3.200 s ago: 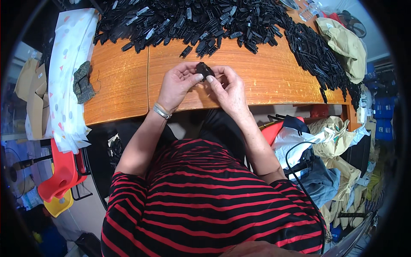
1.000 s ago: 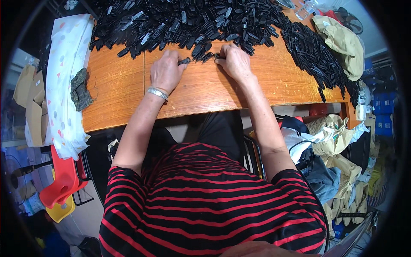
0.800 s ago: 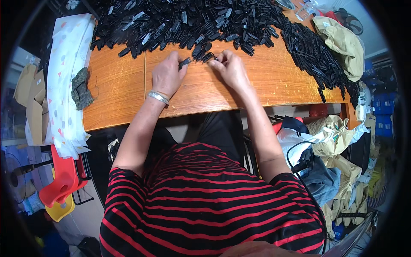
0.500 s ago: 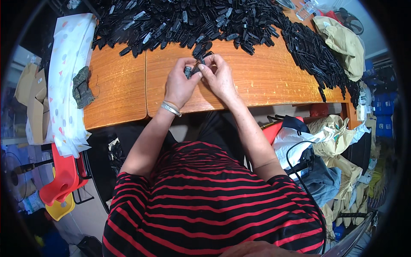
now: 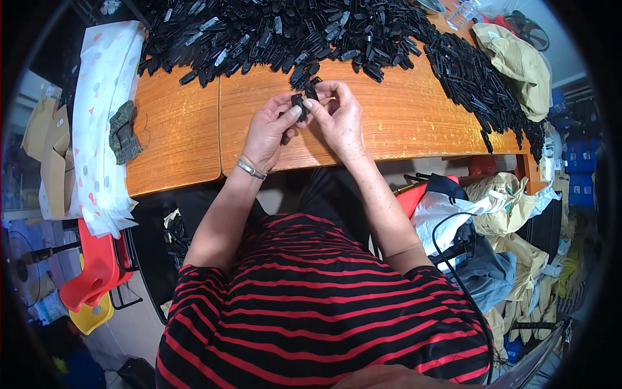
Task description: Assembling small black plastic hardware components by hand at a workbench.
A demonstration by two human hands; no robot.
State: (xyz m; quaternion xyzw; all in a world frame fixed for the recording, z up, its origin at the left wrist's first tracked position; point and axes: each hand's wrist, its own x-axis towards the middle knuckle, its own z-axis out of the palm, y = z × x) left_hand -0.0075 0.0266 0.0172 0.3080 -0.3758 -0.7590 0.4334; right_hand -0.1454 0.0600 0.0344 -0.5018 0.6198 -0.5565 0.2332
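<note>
- Black plastic piece (image 5: 299, 104): small, dark, held above the near edge of the wooden table (image 5: 402, 123), between both hands. Judged light and rigid, with smooth moulded faces that could slip; the narrow sides look like the safest place to grip. Its exact form is too small to tell.
- Left hand (image 5: 269, 129): comes in from 7 o'clock, thumb and forefinger pinched on the piece, other fingers curled beneath. A metal bracelet (image 5: 249, 167) sits at the wrist.
- Right hand (image 5: 337, 117): comes in from 5 o'clock, fingertips closed on a second black piece (image 5: 311, 93) at the upper right of the first, touching it. Whether the two are joined cannot be told.
- Folded dark-green cloth (image 5: 123, 133): lies at 9 o'clock of the hands, at the table's left edge, partly on a patterned white sheet (image 5: 97, 110).
- Heap of black pieces (image 5: 272, 32): spreads along the far side from 11 to 1 o'clock, its nearest parts just beyond the fingers. Judged loose and easily scattered.
- Row of black pieces (image 5: 479, 84): runs along the right edge at 2 o'clock, well apart from the hands.
</note>
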